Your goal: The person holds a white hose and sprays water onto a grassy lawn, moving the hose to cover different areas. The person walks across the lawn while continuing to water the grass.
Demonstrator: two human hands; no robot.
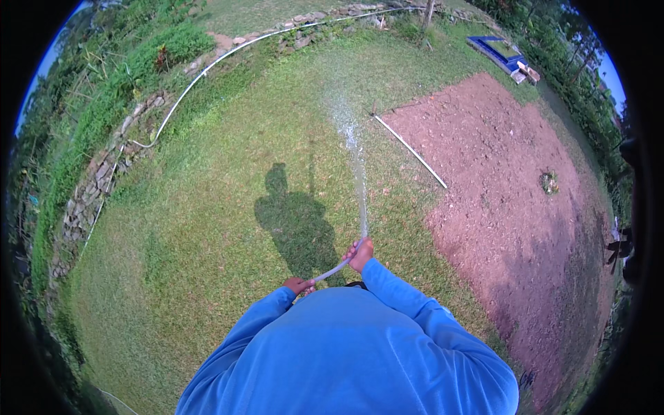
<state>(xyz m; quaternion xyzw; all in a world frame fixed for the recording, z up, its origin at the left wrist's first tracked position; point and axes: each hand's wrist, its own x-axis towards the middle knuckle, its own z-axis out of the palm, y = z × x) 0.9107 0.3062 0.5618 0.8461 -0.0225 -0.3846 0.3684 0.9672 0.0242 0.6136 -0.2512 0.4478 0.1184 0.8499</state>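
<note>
A pale, flexible garden hose (332,271) runs between my two hands in front of my blue shirt. My right hand (361,255) grips it close to its outlet, with the fingers wrapped round it. Lower and to the left, my left hand (299,286) holds the same hose near my waist. Water (358,171) shoots forward from the outlet and breaks into spray over the grass lawn (218,207). My body hides the rest of the hose beyond my left hand.
Bare brown soil (508,171) covers the right side, with a white pole (410,151) along its left edge. A long white pipe (194,83) curves beside a stone border (96,187) at left. A blue-edged rectangular structure (493,52) stands far right, and a tree trunk (428,15) rises at the back.
</note>
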